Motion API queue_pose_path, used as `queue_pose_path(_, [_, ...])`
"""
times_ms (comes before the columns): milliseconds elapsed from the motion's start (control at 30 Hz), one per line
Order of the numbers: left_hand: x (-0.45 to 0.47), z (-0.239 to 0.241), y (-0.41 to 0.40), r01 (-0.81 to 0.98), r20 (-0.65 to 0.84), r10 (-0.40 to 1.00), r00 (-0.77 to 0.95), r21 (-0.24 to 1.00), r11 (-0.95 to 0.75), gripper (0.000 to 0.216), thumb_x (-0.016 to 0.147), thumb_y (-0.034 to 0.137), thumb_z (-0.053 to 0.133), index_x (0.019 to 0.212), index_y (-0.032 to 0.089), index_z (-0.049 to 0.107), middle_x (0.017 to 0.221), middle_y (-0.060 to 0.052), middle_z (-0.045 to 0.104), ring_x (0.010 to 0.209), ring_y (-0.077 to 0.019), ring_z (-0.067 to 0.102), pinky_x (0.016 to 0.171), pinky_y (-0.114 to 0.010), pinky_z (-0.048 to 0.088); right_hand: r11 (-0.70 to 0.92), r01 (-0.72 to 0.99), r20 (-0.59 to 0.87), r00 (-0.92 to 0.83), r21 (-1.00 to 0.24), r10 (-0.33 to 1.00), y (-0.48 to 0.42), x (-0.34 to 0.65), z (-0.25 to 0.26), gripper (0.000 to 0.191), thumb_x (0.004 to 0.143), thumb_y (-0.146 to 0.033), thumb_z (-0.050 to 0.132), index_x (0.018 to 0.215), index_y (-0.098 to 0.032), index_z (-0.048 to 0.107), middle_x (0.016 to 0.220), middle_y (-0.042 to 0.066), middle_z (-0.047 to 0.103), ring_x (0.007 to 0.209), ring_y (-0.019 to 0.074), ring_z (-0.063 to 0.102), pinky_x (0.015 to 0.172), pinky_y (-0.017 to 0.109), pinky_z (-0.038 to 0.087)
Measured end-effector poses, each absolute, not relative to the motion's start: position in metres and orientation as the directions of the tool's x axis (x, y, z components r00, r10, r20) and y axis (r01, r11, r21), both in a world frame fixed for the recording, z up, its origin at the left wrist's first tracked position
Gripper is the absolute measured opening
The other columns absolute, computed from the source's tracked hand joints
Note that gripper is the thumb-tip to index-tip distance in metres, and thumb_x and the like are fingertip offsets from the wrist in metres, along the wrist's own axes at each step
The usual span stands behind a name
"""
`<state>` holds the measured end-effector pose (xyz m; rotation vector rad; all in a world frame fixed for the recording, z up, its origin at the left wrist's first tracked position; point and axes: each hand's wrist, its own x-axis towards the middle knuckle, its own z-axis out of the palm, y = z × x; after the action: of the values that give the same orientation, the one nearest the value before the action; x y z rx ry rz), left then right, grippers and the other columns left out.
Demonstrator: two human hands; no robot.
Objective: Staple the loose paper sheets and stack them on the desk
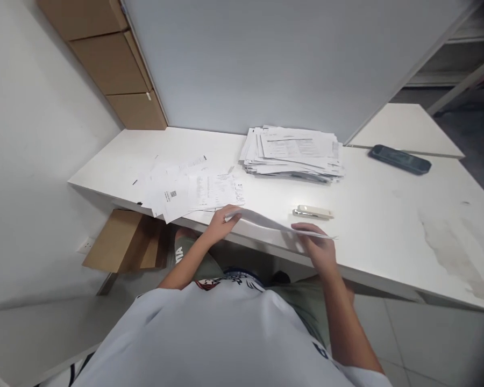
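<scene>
A thin sheaf of paper sheets [262, 219] is held nearly edge-on at the front edge of the desk. My left hand [223, 221] pinches its left end, and my right hand [317, 244] grips the right part with the thumb along the top. Just beyond my right hand lies a cream-coloured stapler [313, 212]. Loose printed papers [204, 191] are spread on the desk beside my left hand. Behind the stapler sits a thick, uneven stack of printed papers [296, 153].
The white desk [371, 215] runs along a grey panel [246, 64]. A dark phone-like device [400, 159] lies at the right rear. Cardboard boxes [108, 64] are stacked at the back left, and an open cardboard box [116, 242] stands below the desk's left end.
</scene>
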<state>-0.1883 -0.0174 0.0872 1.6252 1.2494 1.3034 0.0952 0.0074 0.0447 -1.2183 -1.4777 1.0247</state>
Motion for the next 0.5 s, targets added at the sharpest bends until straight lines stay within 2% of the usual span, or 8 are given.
queue_pose_path(100, [-0.19,0.092,-0.014,0.249,0.294,0.955,0.031,0.923,-0.292,0.032,0.088,0.05,0.061,0.099,0.024,0.075,0.104,-0.009,0.071,0.105,-0.0251,0.064,0.097,-0.04,0.047,0.182,0.186,0.165,-0.104,-0.966,0.981,0.015,0.094,0.048,0.034,0.076,-0.047,0.071,0.101,-0.024,0.071,0.1,0.005,0.074,0.103,0.026,0.065,0.099,0.046,0.047])
queue_pose_path(267, [-0.198,0.086,-0.006,0.189,0.172,0.984,-0.038,0.969,-0.162,0.043,0.083,0.053,0.065,0.112,0.022,0.069,0.104,-0.009,0.071,0.107,-0.0256,0.063,0.098,-0.041,0.046,0.087,0.202,0.077,-0.056,-0.976,0.995,0.017,0.089,0.051,0.04,0.073,-0.057,0.069,0.09,-0.021,0.071,0.097,0.007,0.074,0.099,0.0287,0.066,0.093,0.048,0.05])
queue_pose_path(400, [-0.201,0.077,0.005,0.16,0.191,0.981,-0.039,0.97,-0.183,0.041,0.082,0.049,0.067,0.113,0.021,0.068,0.113,-0.009,0.069,0.112,-0.0252,0.061,0.1,-0.039,0.045,0.17,0.16,0.15,-0.124,-0.972,0.981,0.02,0.083,0.061,0.044,0.075,-0.049,0.071,0.112,-0.025,0.066,0.113,0.007,0.072,0.114,0.0266,0.061,0.103,0.047,0.044])
queue_pose_path(500, [-0.194,0.064,0.011,0.079,0.229,0.969,-0.096,0.972,-0.222,0.053,0.075,0.051,0.072,0.117,0.019,0.064,0.118,-0.011,0.067,0.113,-0.0253,0.06,0.101,-0.039,0.044,0.098,0.158,0.091,-0.048,-0.983,0.995,0.024,0.077,0.061,0.048,0.068,-0.055,0.074,0.101,-0.021,0.07,0.109,0.011,0.073,0.109,0.0302,0.064,0.099,0.049,0.046])
